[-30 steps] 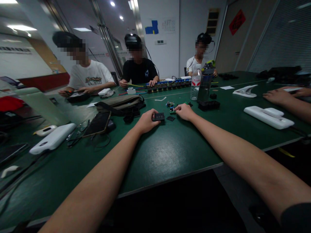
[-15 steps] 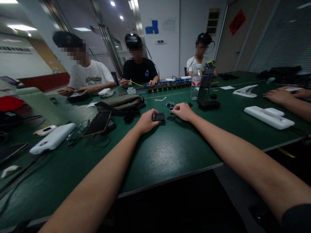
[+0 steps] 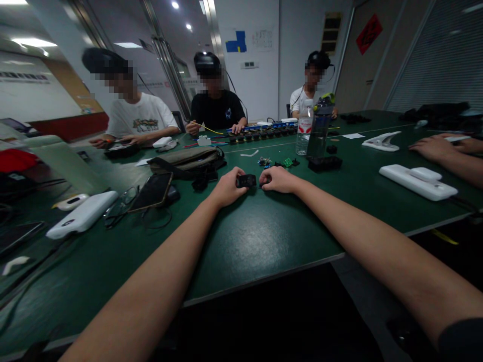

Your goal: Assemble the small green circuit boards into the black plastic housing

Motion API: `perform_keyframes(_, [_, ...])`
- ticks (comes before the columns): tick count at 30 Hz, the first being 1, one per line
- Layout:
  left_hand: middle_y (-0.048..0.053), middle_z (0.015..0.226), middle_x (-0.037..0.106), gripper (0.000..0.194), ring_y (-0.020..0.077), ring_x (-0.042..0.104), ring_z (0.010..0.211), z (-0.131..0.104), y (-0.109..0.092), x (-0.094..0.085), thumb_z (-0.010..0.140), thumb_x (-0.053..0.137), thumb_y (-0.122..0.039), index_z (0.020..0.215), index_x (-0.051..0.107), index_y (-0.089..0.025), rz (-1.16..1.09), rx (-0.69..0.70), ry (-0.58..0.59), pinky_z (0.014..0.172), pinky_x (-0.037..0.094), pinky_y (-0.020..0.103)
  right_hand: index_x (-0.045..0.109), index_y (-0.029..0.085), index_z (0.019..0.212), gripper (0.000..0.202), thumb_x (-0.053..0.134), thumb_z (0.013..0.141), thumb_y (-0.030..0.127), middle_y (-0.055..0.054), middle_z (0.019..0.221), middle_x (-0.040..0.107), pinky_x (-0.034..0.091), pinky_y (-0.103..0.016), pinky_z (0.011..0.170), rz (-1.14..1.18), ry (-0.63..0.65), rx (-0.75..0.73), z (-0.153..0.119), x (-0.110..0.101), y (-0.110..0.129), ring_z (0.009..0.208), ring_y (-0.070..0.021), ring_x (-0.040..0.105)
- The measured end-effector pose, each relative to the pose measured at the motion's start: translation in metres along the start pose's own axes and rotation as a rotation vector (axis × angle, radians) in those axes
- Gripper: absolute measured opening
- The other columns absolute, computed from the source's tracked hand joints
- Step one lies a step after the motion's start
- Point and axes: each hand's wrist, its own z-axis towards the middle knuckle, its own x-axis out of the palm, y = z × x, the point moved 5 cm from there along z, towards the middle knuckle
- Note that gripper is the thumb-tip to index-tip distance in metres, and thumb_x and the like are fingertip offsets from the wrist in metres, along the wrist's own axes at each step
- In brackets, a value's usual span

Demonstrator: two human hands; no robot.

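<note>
My left hand (image 3: 228, 188) grips a small black plastic box (image 3: 247, 181) by its left end, just over the table. Close to its other side, my right hand (image 3: 279, 180) has curled fingers closed around a small flat black piece (image 3: 265, 180), which they mostly cover. The box and this piece are apart. Behind my right hand lie a small green circuit board (image 3: 288, 162) and a tangle of small parts with wires (image 3: 264, 161).
A black block (image 3: 324, 163), a water bottle (image 3: 303, 130) and a dark tumbler (image 3: 320, 125) stand right of my hands. A grey pouch (image 3: 188, 160) and a phone (image 3: 151, 191) lie left. Several people sit around the green table (image 3: 256, 236).
My right hand has come nearer from the small parts and closed on the flat black piece. The green board lies uncovered behind it. The box in my left hand has turned.
</note>
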Motion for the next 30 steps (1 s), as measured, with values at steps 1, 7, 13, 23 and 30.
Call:
perform_keyframes(1, [0.003,0.094,0.065,0.035,0.0189,0.060,0.081,0.000,0.000,0.000,0.068,0.068,-0.026,0.100,0.053,-0.021,-0.001,-0.001,0.000,0.078,0.048,0.032,0.077,0.016,0.091,0.020,0.075,0.072,0.012,0.000,0.083,0.073,0.044,-0.021,0.071,0.005,-0.006,-0.003,0.000,0.000,0.000,0.076,-0.0124,0.064])
perform_keyframes(7, [0.000,0.086,0.062,0.034,0.0173,0.058,0.075,0.001,-0.001,-0.001,0.068,0.067,-0.028,0.097,0.051,-0.022,-0.008,0.007,-0.012,0.074,0.047,0.030,0.075,0.016,0.097,0.028,0.075,0.070,0.010,0.002,0.079,0.070,0.042,-0.021,0.070,0.045,-0.004,0.002,0.000,0.001,-0.002,0.071,-0.0103,0.061])
perform_keyframes(13, [-0.002,0.080,0.059,0.035,0.0168,0.057,0.071,0.000,-0.002,-0.002,0.070,0.067,-0.031,0.099,0.050,-0.022,-0.011,0.003,-0.021,0.070,0.045,0.030,0.075,0.015,0.099,0.028,0.073,0.071,0.010,0.002,0.079,0.067,0.041,-0.021,0.069,0.079,0.020,0.004,0.001,0.003,-0.003,0.072,-0.0101,0.058])
perform_keyframes(23, [-0.002,0.079,0.058,0.034,0.0171,0.057,0.071,-0.001,-0.004,-0.002,0.071,0.066,-0.032,0.098,0.049,-0.022,-0.020,0.012,-0.019,0.069,0.044,0.030,0.074,0.016,0.100,0.038,0.066,0.065,0.002,0.002,0.082,0.065,0.041,-0.022,0.071,0.141,-0.119,-0.074,0.003,0.000,-0.002,0.073,-0.0109,0.056])
perform_keyframes(30, [-0.002,0.079,0.059,0.034,0.0178,0.058,0.071,-0.001,-0.004,-0.002,0.070,0.066,-0.033,0.098,0.049,-0.022,-0.022,-0.004,-0.011,0.069,0.045,0.031,0.074,0.013,0.098,0.028,0.065,0.072,0.011,-0.002,0.082,0.067,0.047,-0.025,0.073,0.339,-0.252,-0.097,0.004,-0.008,-0.001,0.074,-0.0131,0.058])
